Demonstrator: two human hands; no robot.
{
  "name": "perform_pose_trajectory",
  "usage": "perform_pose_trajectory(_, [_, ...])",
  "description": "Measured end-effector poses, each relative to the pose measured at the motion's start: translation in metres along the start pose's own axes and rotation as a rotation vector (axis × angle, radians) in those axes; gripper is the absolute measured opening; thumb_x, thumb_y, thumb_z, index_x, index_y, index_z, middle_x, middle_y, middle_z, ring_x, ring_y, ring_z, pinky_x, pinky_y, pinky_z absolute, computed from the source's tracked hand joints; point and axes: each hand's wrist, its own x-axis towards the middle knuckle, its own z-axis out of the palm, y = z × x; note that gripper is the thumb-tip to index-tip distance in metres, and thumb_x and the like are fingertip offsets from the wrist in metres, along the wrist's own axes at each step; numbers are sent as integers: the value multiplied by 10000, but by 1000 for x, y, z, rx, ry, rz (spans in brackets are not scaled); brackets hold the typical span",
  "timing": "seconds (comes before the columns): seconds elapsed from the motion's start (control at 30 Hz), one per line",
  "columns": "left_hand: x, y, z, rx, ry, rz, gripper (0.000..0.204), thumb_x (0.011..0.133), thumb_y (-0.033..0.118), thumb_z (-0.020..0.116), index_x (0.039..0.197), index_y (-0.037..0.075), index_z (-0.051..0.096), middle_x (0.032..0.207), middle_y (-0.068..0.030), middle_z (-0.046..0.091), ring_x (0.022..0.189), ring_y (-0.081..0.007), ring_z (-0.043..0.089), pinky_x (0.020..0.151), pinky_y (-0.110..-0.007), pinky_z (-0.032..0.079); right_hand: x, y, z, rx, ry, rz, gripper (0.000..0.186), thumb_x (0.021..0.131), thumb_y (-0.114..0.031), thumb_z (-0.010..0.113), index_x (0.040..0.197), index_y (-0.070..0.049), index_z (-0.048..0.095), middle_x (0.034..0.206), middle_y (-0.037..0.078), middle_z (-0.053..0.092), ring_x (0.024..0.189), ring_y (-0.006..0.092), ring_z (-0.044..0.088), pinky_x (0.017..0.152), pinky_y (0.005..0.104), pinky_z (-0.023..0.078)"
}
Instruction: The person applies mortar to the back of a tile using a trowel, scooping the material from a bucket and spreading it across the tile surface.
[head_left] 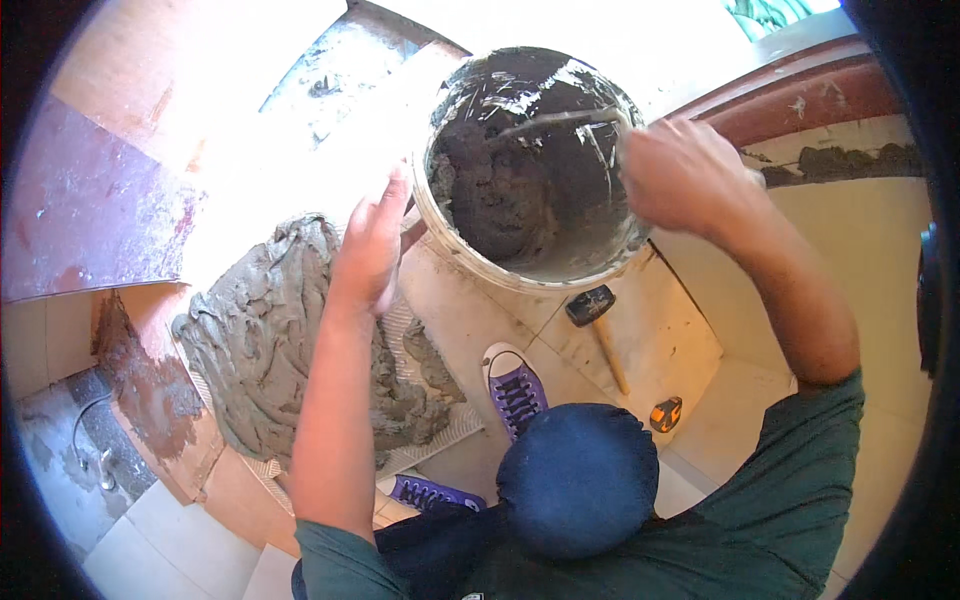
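Observation:
A pale bucket [455, 250], its inside smeared with grey mortar [500, 200], is tilted so that its mouth faces me. My left hand [370, 245] is at the bucket's left side, thumb up by the rim and fingers partly hidden, steadying it. Over the right rim, my right hand [690, 180] is closed round the handle of a trowel [560, 118]; the mortar-coated blade reaches into the bucket. Below my left forearm lies a tile [465, 425] with a ridged back, thickly covered by a heap of wet mortar [270, 330].
A rubber mallet [600, 335] with a wooden handle and an orange-black tape measure [666, 414] lie on the floor right of my purple shoe [515, 393]. A reddish ledge [800, 95] runs along the right wall. A purplish slab [95, 205] stands at the left.

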Motion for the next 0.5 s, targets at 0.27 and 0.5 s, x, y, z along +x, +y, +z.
perform_pose_trajectory(0.27, [-5, 10, 5, 81, -51, -54, 723, 1013, 388, 586, 1560, 19, 293, 1531, -84, 429, 1366, -223, 434, 1035, -473, 436, 113, -68, 2, -141, -66, -292, 169, 792, -99, 658, 889, -23, 774, 904, 180, 747, 882, 279, 744, 749, 404, 594])
perform_pose_trajectory(0.5, [3, 7, -1, 149, -13, 103, 677, 982, 305, 625, 1500, -59, 385, 1407, -139, 552, 1253, -212, 545, 1069, -365, 425, 73, -105, 21, -329, -235, -503, 130, 810, -115, 719, 916, -91, 791, 958, 99, 763, 918, 272, 747, 721, 381, 605])
